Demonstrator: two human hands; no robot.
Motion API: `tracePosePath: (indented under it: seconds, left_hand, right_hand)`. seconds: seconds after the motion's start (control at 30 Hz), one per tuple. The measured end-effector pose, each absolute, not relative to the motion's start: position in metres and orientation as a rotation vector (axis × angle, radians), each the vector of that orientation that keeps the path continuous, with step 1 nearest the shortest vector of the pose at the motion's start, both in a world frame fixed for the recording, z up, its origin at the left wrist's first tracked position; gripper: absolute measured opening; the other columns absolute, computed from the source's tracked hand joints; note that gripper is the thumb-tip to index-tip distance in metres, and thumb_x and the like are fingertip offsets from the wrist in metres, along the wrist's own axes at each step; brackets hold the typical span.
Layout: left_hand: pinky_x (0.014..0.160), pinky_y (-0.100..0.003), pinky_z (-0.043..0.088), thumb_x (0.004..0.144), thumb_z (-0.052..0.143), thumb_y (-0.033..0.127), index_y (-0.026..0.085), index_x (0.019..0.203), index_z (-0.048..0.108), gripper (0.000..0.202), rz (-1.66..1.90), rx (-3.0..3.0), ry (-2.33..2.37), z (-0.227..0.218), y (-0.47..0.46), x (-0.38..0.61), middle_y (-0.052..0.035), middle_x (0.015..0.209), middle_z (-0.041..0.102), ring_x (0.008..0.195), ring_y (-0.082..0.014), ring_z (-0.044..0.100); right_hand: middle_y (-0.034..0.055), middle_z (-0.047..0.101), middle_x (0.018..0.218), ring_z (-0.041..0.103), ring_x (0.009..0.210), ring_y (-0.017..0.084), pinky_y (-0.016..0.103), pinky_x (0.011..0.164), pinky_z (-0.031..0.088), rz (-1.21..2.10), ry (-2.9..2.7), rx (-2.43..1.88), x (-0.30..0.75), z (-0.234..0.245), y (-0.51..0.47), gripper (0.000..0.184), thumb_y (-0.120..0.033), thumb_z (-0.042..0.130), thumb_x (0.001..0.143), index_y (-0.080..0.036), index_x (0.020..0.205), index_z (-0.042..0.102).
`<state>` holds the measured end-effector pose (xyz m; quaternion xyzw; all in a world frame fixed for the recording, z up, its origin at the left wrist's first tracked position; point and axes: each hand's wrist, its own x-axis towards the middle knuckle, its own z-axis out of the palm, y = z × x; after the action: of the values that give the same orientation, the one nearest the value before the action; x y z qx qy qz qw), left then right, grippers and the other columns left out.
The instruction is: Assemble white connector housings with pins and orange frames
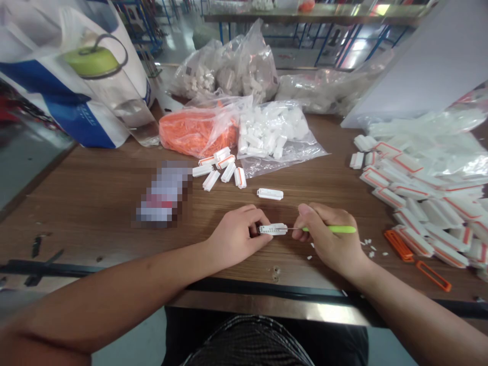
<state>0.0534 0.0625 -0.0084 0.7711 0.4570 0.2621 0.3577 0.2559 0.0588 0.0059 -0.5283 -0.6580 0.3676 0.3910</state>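
My left hand [238,234] pinches the left end of a small white plastic piece [273,229] with a row of tiny holes along its face. In my right hand [328,236] is a thin metal pick with a lime-green handle [342,229]. The pick's tip meets the right part of the white piece; whether it sits in a hole I cannot tell. Just beyond my hands lies a similar white piece [270,194]. Tiny white bits [368,247] are scattered beside my right wrist.
Several white pieces [227,172] lie before an orange-filled bag [198,129] and a bag of white parts [270,127]. White parts with orange edging [427,203] are heaped at right, near an orange frame [433,275]. A green-lidded bottle [110,91] stands at left.
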Motion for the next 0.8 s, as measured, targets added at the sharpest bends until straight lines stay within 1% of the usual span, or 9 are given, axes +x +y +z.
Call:
tracePosePath:
  seconds: [0.13,0.33,0.57,0.67,0.8]
  left_hand:
    - [0.061,-0.023,0.045,0.079,0.069,0.019,0.018,0.081,0.065,0.005,0.675,2.004,1.174,-0.010,0.062,0.053,0.0028,0.072,0.055,0.061,-0.0096,0.052]
    - [0.062,-0.024,0.044,0.078,0.070,0.019,0.018,0.080,0.065,0.006,0.682,2.011,1.177,-0.012,0.063,0.052,0.0029,0.072,0.056,0.062,-0.0099,0.053]
    - [0.062,-0.023,0.043,0.077,0.071,0.016,0.017,0.081,0.065,0.008,0.679,1.999,1.176,-0.010,0.062,0.053,0.0035,0.072,0.055,0.063,-0.0093,0.053]
    - [0.062,-0.023,0.043,0.077,0.071,0.016,0.018,0.081,0.066,0.007,0.672,1.984,1.179,-0.010,0.062,0.053,0.0040,0.072,0.054,0.061,-0.0088,0.052]
    - [0.060,-0.023,0.042,0.076,0.072,0.016,0.018,0.080,0.064,0.009,0.694,1.957,1.195,-0.011,0.061,0.053,0.0045,0.071,0.054,0.060,-0.0084,0.052]
  right_hand:
    - [0.0002,0.064,0.050,0.057,0.042,0.009,0.021,0.044,0.047,0.944,-1.679,-1.359,0.255,0.005,0.060,0.046,-0.036,0.050,0.094,-0.020,0.053,0.060]
    - [0.0008,0.064,0.049,0.056,0.041,0.010,0.021,0.041,0.045,0.961,-1.610,-1.357,0.254,0.005,0.060,0.046,-0.039,0.051,0.093,-0.020,0.053,0.061]
    - [0.0000,0.064,0.049,0.057,0.042,0.010,0.022,0.045,0.045,0.940,-1.699,-1.382,0.257,0.004,0.062,0.046,-0.036,0.049,0.094,-0.020,0.052,0.060]
    - [-0.0007,0.063,0.049,0.057,0.043,0.010,0.024,0.048,0.045,0.865,-1.828,-1.389,0.257,0.009,0.061,0.045,-0.034,0.048,0.095,-0.020,0.053,0.059]
    - [-0.0018,0.058,0.049,0.054,0.043,0.009,0.024,0.048,0.040,0.706,-2.018,-1.283,0.255,0.015,0.056,0.043,-0.028,0.047,0.095,-0.020,0.054,0.056]
